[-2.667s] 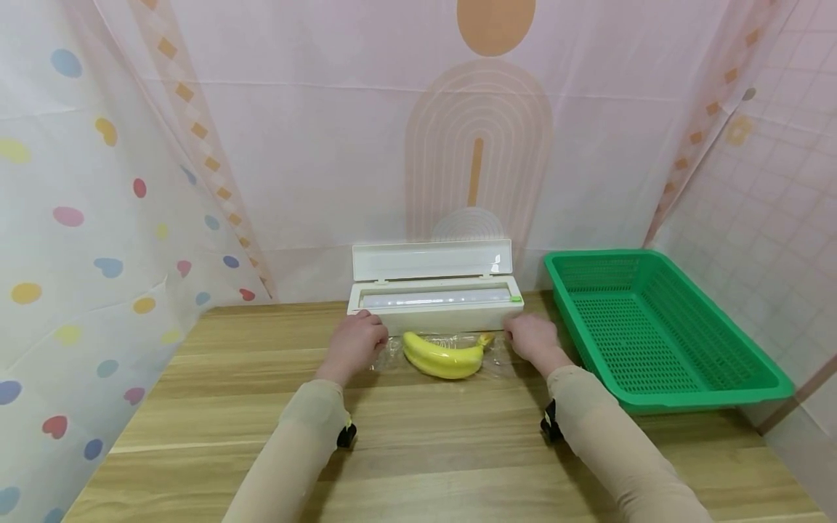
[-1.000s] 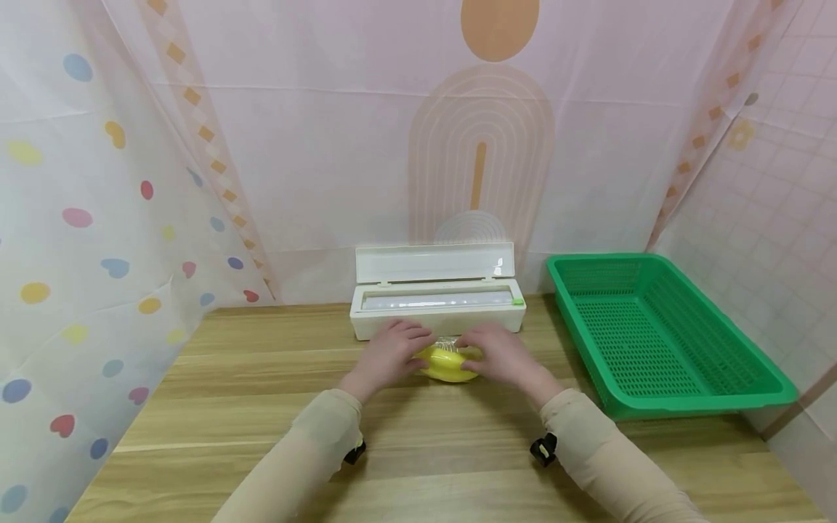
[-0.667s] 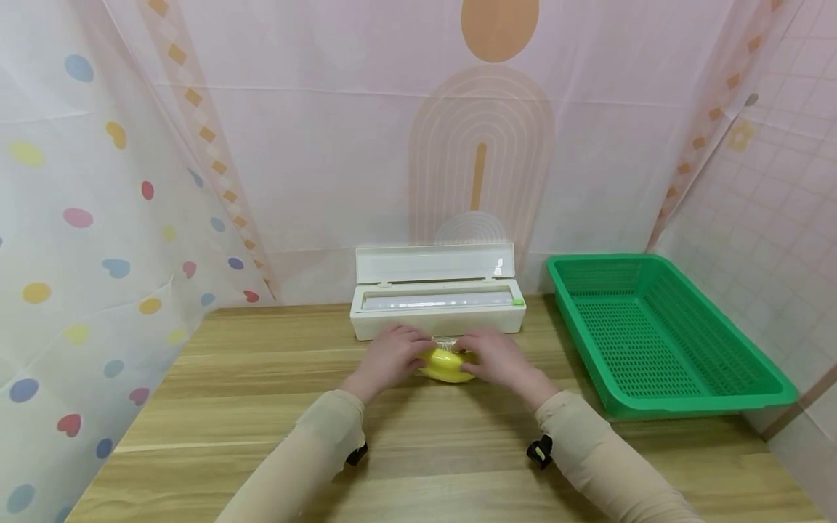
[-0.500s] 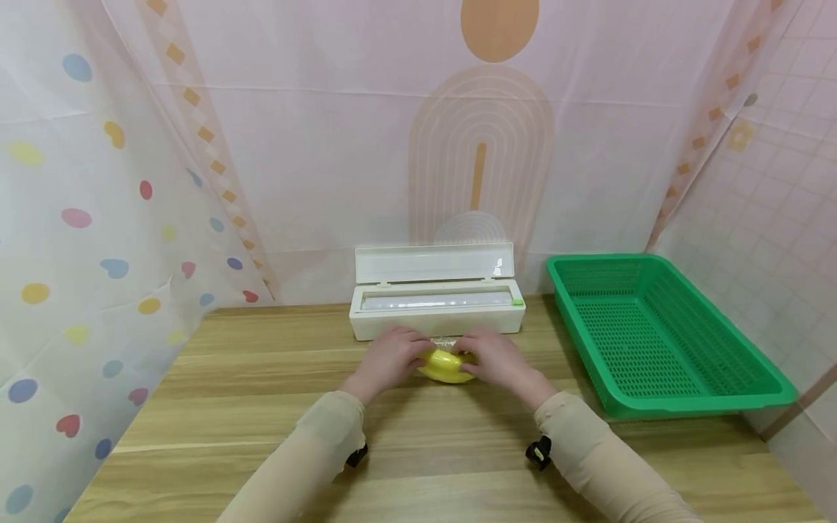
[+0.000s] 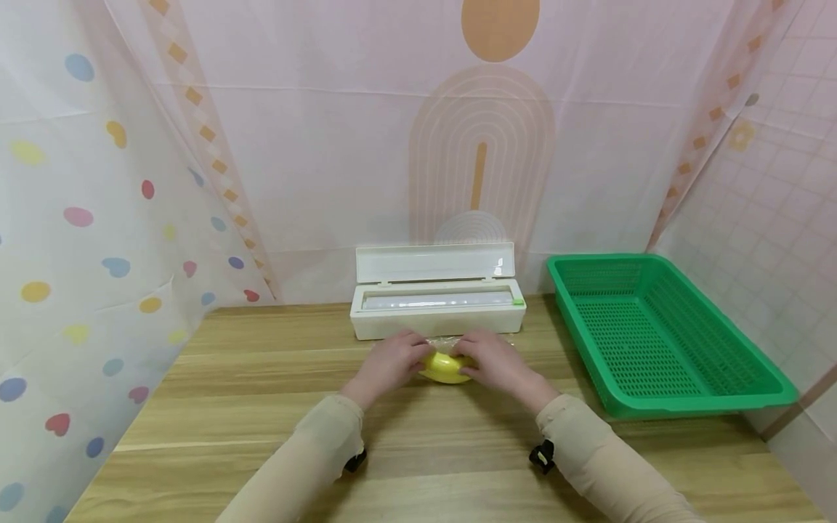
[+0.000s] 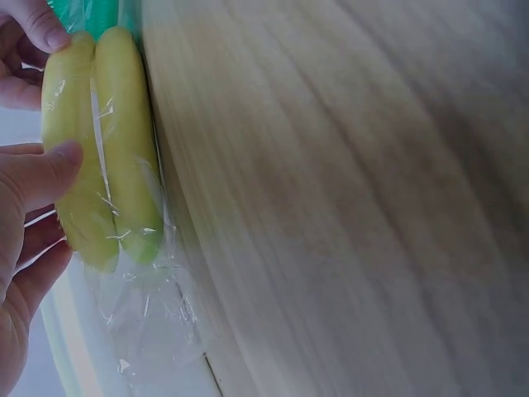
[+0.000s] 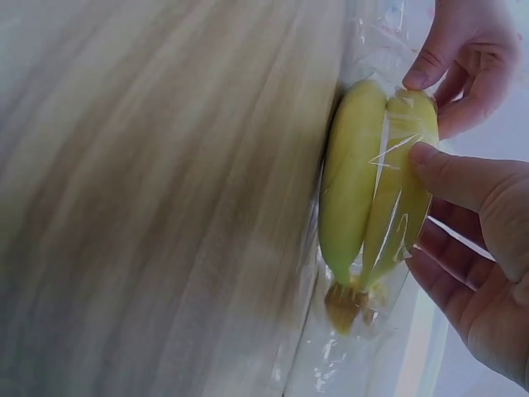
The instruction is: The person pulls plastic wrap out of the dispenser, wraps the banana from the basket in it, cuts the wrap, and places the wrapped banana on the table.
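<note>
Before the left half of the box (image 5: pixel 438 321), the left hand (image 5: pixel 390 363), partly closed, grips the bananas (image 5: pixel 443 370) between thumb and bent fingers. They lie in clear film (image 6: pixel 145 318) on the worktop (image 5: pixel 431 450) before the box. The right hand (image 5: pixel 495 363), likewise partly closed, grips their other half; earlier, both hands were near the box's ends. Right of the box stands the basket (image 5: pixel 706 402).

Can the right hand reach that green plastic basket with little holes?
Probably yes. From the right hand to the green plastic basket, nothing seems in the way. But that hand grips yellow, film-wrapped bananas, so it might bring them or let go first.
</note>
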Motion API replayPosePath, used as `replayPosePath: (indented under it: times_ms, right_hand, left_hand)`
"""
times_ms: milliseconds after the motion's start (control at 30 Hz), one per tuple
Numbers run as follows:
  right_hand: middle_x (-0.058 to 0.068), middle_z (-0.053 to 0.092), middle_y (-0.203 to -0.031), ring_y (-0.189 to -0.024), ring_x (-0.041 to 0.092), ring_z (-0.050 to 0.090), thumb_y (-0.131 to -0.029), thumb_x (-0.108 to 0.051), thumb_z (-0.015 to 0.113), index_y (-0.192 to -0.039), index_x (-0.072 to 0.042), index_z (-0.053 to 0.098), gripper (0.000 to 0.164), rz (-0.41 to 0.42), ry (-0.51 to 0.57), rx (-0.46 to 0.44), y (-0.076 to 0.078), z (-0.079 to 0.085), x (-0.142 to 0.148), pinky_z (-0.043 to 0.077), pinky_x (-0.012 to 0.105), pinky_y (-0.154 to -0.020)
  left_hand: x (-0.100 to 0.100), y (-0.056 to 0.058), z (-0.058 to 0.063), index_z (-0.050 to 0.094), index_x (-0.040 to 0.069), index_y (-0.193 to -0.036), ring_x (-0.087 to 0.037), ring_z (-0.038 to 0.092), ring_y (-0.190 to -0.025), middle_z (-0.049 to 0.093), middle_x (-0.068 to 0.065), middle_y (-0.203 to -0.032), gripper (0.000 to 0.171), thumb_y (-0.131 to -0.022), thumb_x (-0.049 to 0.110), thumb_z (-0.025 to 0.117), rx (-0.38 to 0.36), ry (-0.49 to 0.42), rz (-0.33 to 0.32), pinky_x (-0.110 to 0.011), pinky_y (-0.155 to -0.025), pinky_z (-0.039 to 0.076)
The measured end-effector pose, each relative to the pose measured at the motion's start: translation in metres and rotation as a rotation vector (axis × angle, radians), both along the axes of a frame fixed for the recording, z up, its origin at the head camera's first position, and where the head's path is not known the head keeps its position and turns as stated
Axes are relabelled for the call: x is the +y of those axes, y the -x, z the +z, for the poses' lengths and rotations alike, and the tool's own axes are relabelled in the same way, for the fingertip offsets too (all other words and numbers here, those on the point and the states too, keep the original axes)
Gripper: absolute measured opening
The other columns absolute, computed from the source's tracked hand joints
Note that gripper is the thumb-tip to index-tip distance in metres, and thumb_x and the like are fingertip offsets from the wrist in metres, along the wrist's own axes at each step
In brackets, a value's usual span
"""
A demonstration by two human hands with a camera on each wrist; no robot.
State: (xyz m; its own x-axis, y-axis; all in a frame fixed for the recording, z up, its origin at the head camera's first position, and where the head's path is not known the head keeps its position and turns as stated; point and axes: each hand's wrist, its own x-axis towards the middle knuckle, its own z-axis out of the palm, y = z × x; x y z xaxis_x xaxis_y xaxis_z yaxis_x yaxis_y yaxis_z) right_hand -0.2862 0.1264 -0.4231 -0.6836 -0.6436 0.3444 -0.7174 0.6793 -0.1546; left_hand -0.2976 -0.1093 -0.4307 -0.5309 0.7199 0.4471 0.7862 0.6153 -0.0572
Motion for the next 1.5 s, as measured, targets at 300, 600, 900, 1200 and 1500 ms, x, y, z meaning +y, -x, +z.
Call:
replayPosePath:
  times_ms: [300, 600, 900, 1200, 1500]
  right_hand:
    - [0.000, 0.066, -0.103, -0.100, 0.022, 0.060, -0.078, -0.011, 0.083, -0.104, -0.013, 0.072, 0.028, 0.067, -0.047, 0.094, -0.006, 0.000, 0.001, 0.051, 0.039, -0.091]
    - [0.001, 0.066, -0.104, -0.102, 0.021, 0.059, -0.079, -0.007, 0.081, -0.103, -0.012, 0.071, 0.026, 0.162, -0.083, 0.186, -0.014, 0.000, 0.007, 0.052, 0.035, -0.089]
    - [0.000, 0.067, -0.105, -0.102, 0.018, 0.060, -0.084, -0.011, 0.078, -0.106, -0.014, 0.072, 0.023, 0.212, -0.148, 0.247, -0.027, -0.001, 0.012, 0.053, 0.034, -0.087]
    - [-0.002, 0.067, -0.103, -0.099, 0.016, 0.059, -0.083, -0.015, 0.080, -0.105, -0.015, 0.073, 0.023, 0.247, -0.190, 0.326, -0.032, -0.005, 0.017, 0.053, 0.029, -0.084]
    - [-0.001, 0.066, -0.104, -0.103, 0.017, 0.059, -0.083, -0.014, 0.079, -0.103, -0.015, 0.073, 0.021, 0.256, -0.180, 0.324, -0.034, -0.007, 0.021, 0.052, 0.032, -0.090]
  left_hand:
    - [-0.001, -0.011, 0.002, 0.073, 0.011, -0.101, -0.020, 0.060, -0.092, 0.067, -0.002, -0.099, 0.028, -0.075, 0.006, 0.083, 0.106, 0.035, -0.042, -0.031, -0.079, 0.055]
    - [0.002, -0.027, 0.003, 0.073, 0.010, -0.100, -0.020, 0.061, -0.091, 0.067, -0.002, -0.097, 0.025, -0.077, 0.001, 0.079, 0.200, 0.112, -0.055, -0.031, -0.080, 0.054]
    - [0.006, -0.045, 0.000, 0.068, 0.017, -0.094, -0.017, 0.056, -0.088, 0.062, 0.002, -0.094, 0.020, -0.081, 0.003, 0.075, 0.324, 0.226, -0.015, -0.028, -0.071, 0.049]
    - [0.016, -0.069, 0.000, 0.067, 0.014, -0.097, -0.016, 0.053, -0.091, 0.059, 0.002, -0.094, 0.017, -0.084, 0.005, 0.070, 0.339, 0.345, 0.042, -0.030, -0.084, 0.050]
    - [0.029, -0.088, 0.004, 0.070, 0.013, -0.094, -0.016, 0.053, -0.084, 0.060, 0.002, -0.090, 0.015, -0.081, 0.006, 0.072, 0.216, 0.355, 0.090, -0.030, -0.078, 0.052]
